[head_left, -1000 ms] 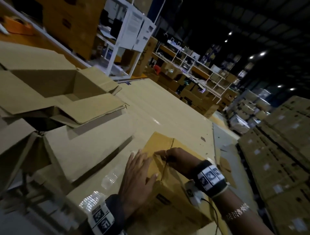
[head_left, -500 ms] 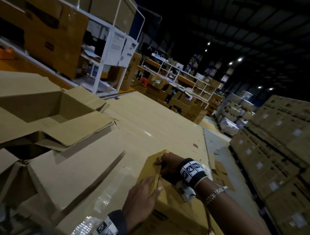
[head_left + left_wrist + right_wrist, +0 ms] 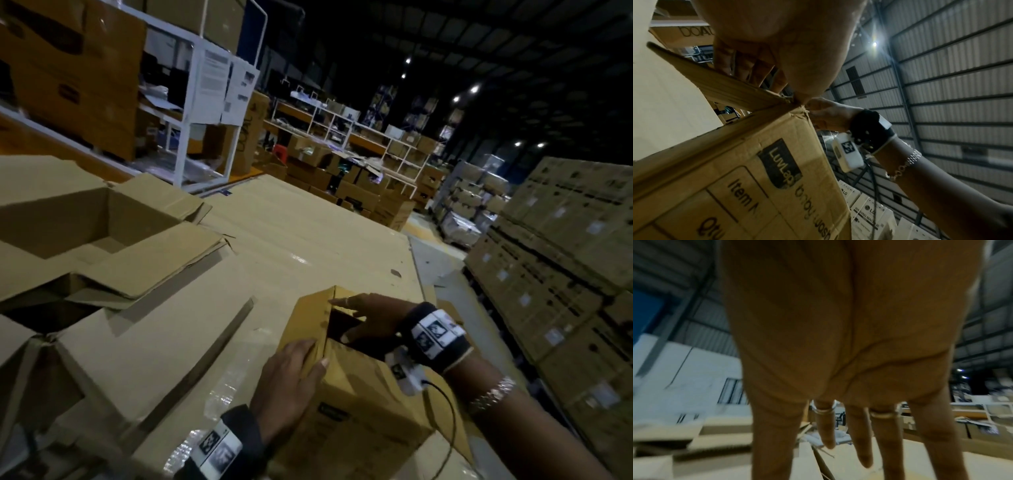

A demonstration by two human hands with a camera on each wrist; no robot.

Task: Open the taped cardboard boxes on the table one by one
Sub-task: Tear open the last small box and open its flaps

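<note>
A small brown printed cardboard box [image 3: 359, 404] stands at the table's near edge. Its left top flap [image 3: 308, 315] is lifted and a dark opening shows beside it. My left hand [image 3: 291, 373] grips that flap at its near corner. In the left wrist view the fingers [image 3: 748, 69] curl behind the flap [image 3: 715, 84] above the box's printed side [image 3: 735, 162]. My right hand [image 3: 366, 318] hovers over the opening with straight, spread fingers and holds nothing. The right wrist view shows its ringed fingers [image 3: 824, 426] extended.
Larger opened cardboard boxes [image 3: 85, 222] with splayed flaps fill the left. The table [image 3: 308, 233] is covered in flat cardboard, with crumpled clear tape [image 3: 222, 394] near my left wrist. A white rack [image 3: 205, 102] stands behind. Pallets of stacked cartons [image 3: 565, 257] line the right.
The box's top seam has come apart and the left flap has swung up. My right hand went from picking at the seam to spread flat over the opening.
</note>
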